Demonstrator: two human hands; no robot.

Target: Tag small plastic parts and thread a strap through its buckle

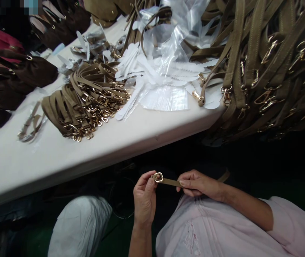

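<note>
In front of my body, below the table edge, my left hand pinches the buckle end of a brown strap, with its gold buckle showing at the fingertips. A short length of the strap runs to the right into my right hand, whose thumb and fingers are closed around it. The strap's far part comes out dimly behind the right wrist. On the table lies a bundle of similar brown straps with gold clasps.
White paper strips and clear plastic bags are heaped on the white table. Many brown straps hang over its right end. Dark brown handbags stand at the left. One wrapped strap lies near the bundle.
</note>
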